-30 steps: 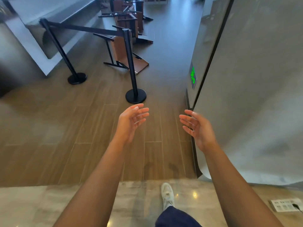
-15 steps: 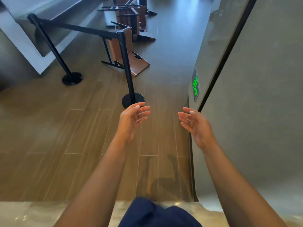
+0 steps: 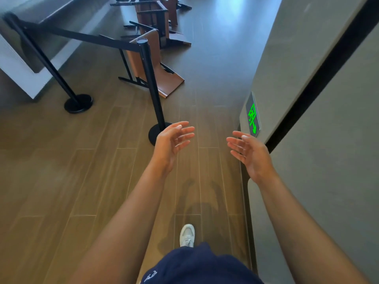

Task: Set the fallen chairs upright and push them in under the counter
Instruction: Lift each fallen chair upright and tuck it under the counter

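Several brown chairs with black metal legs lie tipped over on the wood floor ahead. The nearest fallen chair (image 3: 162, 76) lies on its back just behind a barrier post; a second chair (image 3: 155, 19) lies farther back, and more are cut off at the top edge. The grey counter (image 3: 30, 64) runs along the upper left. My left hand (image 3: 172, 142) and my right hand (image 3: 248, 150) are stretched out in front of me, palms facing each other, fingers spread and holding nothing, well short of the chairs.
Two black barrier posts, the near post (image 3: 152, 87) and the far post (image 3: 49, 66), joined by a black belt, stand between me and the counter. A grey wall (image 3: 328, 140) with a green exit sign (image 3: 252, 117) is close on my right. My white shoe (image 3: 187, 234) steps forward.
I have walked forward off the pale stone strip onto the wood floor; the near post and chairs are closer. Both hands stay out in front, empty.
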Available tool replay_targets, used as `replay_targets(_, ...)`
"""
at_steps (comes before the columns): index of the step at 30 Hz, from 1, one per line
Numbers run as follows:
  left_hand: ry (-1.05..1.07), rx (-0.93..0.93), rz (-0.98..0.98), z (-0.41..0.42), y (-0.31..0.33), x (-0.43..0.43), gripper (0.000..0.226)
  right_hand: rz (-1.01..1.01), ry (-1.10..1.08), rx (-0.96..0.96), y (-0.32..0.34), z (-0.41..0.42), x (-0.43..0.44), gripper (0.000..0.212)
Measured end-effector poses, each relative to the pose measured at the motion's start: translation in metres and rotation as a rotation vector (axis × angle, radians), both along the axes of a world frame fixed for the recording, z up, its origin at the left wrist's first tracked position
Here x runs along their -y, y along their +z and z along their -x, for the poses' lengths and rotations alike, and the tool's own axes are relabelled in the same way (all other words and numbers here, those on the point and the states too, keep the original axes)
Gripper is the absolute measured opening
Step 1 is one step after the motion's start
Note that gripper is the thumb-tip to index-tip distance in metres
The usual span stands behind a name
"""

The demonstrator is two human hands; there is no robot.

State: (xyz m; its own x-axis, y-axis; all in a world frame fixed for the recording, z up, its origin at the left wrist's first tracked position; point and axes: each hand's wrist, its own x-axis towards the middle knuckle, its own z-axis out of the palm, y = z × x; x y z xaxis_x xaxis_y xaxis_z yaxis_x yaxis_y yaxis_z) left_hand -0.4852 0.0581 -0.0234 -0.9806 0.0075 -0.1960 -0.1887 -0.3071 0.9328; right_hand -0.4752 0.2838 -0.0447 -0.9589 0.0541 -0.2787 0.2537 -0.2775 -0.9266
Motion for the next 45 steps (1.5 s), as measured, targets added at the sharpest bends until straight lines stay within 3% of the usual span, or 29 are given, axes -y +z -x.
replay_targets(13,-0.079,0.034,-0.039,0.193,-0.003,0.007,0.027,0.059,-0.081,0.022,-0.007,0.174,0.013,0.025)
replay_targets(28,0.043,0.028,-0.090,0.430,-0.004,-0.058,0.024,-0.048,-0.007,0.047,-0.004,0.423,-0.048,0.027)
replay_targets(45,0.064,0.068,-0.157,0.702,-0.024,-0.064,0.023,0.014,0.000,0.033,-0.012,0.701,-0.053,0.026)
